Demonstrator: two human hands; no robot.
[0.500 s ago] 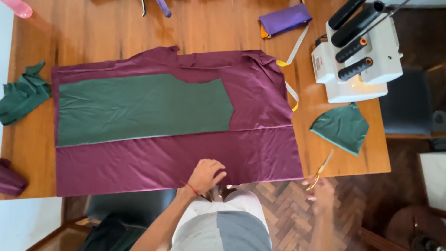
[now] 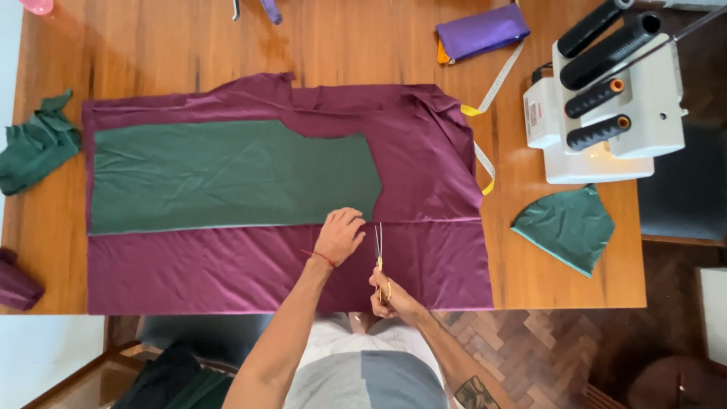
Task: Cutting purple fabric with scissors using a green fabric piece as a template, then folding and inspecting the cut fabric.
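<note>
A large maroon fabric [image 2: 424,151] lies spread on the wooden table [image 2: 227,45]. On it rests a green cut fabric piece [image 2: 227,178]. My left hand [image 2: 339,236] presses down on the maroon fabric just below the green piece's right end, fingers curled. My right hand [image 2: 392,297] grips yellow-handled scissors [image 2: 379,246] near the table's front edge, with the blades pointing away from me over the maroon fabric, right beside my left hand.
A white serger with dark thread cones [image 2: 606,98] stands at the right. Near it lie a green fabric scrap [image 2: 566,226], a measuring tape [image 2: 485,106] and a purple pouch [image 2: 481,32]. Crumpled green cloth [image 2: 34,144] and a maroon scrap [image 2: 14,284] sit at the left edge.
My left hand moved up onto the fabric near the green piece. My right hand came into view holding the scissors over the maroon fabric.
</note>
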